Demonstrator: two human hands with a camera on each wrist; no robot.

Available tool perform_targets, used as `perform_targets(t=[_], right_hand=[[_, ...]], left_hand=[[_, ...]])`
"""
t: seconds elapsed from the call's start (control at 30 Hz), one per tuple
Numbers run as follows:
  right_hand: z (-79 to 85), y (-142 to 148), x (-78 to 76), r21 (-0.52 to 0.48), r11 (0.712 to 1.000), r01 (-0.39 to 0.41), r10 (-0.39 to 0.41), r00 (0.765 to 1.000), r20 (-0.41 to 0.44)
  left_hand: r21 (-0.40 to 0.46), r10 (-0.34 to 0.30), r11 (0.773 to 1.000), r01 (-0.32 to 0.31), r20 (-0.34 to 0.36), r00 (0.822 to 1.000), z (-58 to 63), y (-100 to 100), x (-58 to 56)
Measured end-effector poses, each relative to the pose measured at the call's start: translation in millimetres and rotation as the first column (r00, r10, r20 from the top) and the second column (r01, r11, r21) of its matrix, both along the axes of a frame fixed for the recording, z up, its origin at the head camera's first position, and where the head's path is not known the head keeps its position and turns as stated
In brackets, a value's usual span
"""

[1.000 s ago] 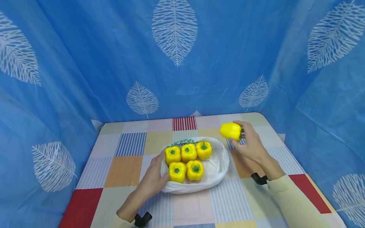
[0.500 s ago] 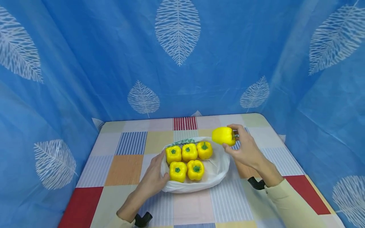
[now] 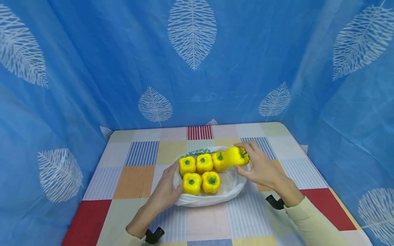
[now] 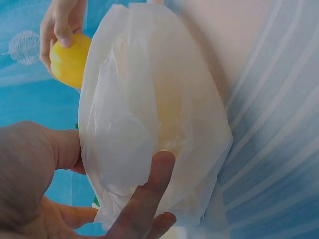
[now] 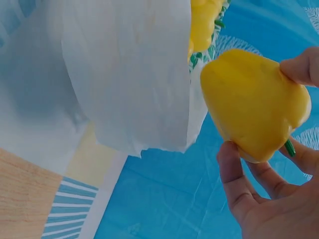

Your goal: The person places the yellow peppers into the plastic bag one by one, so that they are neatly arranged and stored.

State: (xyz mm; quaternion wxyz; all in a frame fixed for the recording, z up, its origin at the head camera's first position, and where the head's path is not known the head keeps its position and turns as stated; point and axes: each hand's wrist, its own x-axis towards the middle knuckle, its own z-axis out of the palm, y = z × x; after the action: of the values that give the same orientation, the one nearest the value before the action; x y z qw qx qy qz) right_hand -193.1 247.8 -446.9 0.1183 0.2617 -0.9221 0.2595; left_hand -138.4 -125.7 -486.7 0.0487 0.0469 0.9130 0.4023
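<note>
Left hand (image 3: 164,193) at the left side of the white plastic bag (image 3: 229,191), fingers (image 4: 144,199) curled round the bag's rim, pinching the thin film and holding the mouth spread wide on the checked tabletop (image 3: 135,181); the left wrist view shows the thumb on one side of the film, the fingers on the other. Inside the bag, just right of those fingers, five yellow peppers sit upright, green stems up: pepper back left (image 3: 186,165), pepper back middle (image 3: 204,163), pepper back right (image 3: 219,161), pepper front left (image 3: 192,183), pepper front right (image 3: 210,181). They touch one another in two rows; the front right spot of the bag is bare film. Further right, the right hand (image 3: 261,167) holds a sixth pepper (image 3: 236,156), fingers (image 5: 234,179) wrapped narrowly round it, thumb below, fingertips on top. Held pepper lies on its side over the bag's right rim, long axis roughly left to right, blunt end pointing left toward the bag, green stem (image 3: 244,154) pointing right into the palm. It looks to touch or nearly touch the back right pepper; cannot tell which. So the bare spot lies down and slightly toward the wrist from the right fingers, and the right hand is the nearer one. Held pepper is glossy, smooth, bright yellow, lobed, plastic-looking. Blue leaf-print cloth (image 3: 191,68) hangs behind.
</note>
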Motion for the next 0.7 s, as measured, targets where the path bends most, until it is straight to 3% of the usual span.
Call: perform_targets(t=[0.2,0.7], right_hand=[[-3.9,-4.4,3.5,0.040,0.999,-0.011,0.008,0.998,0.063],[-11.5,-6.1,11.0,0.094,0.996,-0.009,-0.002,0.994,0.112]], left_hand=[[-0.011,0.008,1.000,-0.007,0.015,1.000,-1.4,0.9,-0.6],[-0.003,-0.002,1.000,0.002,0.008,1.000,2.7,2.4,-5.4]])
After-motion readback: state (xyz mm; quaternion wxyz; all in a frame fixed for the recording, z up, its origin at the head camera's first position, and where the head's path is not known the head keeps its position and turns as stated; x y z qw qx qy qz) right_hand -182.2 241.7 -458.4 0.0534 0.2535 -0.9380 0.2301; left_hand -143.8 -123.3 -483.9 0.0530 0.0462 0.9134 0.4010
